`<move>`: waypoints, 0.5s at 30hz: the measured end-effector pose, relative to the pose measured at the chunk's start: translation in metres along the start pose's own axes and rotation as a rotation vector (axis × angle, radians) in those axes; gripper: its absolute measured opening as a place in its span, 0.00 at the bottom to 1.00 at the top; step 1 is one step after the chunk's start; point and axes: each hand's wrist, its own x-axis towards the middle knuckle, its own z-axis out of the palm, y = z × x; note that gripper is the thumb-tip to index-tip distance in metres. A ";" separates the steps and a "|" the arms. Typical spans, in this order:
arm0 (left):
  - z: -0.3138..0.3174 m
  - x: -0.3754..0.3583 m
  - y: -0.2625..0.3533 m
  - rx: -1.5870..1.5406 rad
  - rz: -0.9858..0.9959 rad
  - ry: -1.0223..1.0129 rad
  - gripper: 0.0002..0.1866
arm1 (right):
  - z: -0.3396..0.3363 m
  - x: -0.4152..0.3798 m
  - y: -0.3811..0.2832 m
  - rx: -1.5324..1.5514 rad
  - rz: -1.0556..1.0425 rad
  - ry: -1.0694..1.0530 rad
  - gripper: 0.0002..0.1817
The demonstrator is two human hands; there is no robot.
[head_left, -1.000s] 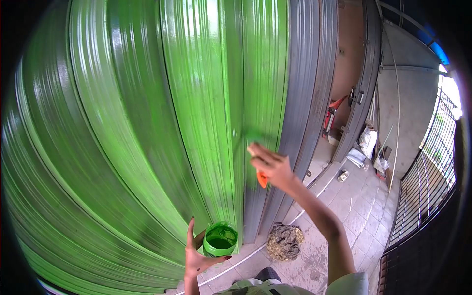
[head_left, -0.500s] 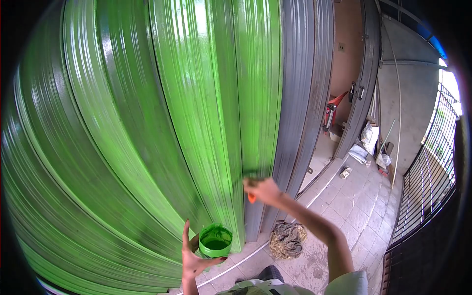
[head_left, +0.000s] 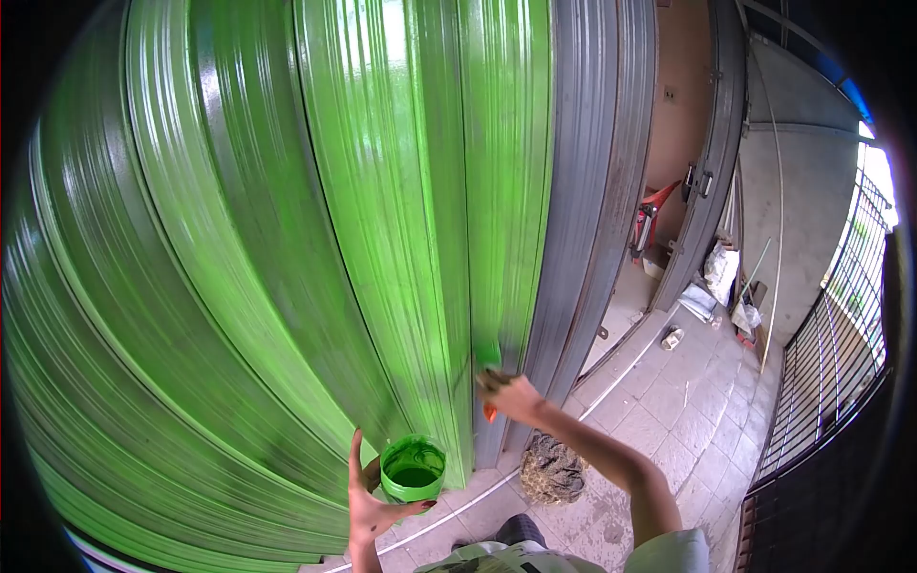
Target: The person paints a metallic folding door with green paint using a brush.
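My right hand (head_left: 512, 395) grips a paintbrush (head_left: 489, 357) by its orange handle. Its green-coated bristles rest against the lower part of a ribbed metal folding door (head_left: 382, 191), at the boundary where green paint gives way to grey. Low in front of me, my left hand (head_left: 368, 506) is wrapped around a paint tub (head_left: 413, 489), thumb and fingers on either side. The tub is upright, with dark green paint inside and smears up its inner wall. Part of the left hand's fingers is hidden behind the tub.
Unpainted grey panels (head_left: 597, 191) stand right of the green ones, beside an open doorway. A crumpled rag (head_left: 554, 468) lies on the tiled floor (head_left: 659, 420) near my foot. White bags (head_left: 721, 272) lean by the wall, and a barred gate (head_left: 831, 325) is far right.
My right hand has moved slightly down with the brush, whose bristles now show more clearly. The paint tub and my left hand have shifted slightly left in view.
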 end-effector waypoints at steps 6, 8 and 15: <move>-0.003 -0.002 -0.002 0.063 -0.013 -0.002 0.72 | -0.057 0.016 0.030 -0.100 0.032 0.237 0.08; -0.001 0.002 -0.002 0.097 -0.006 -0.022 0.73 | -0.092 0.035 0.051 -0.169 0.033 0.486 0.09; 0.002 0.006 -0.001 0.092 0.005 -0.080 0.73 | -0.008 -0.008 0.030 -0.169 0.144 0.408 0.09</move>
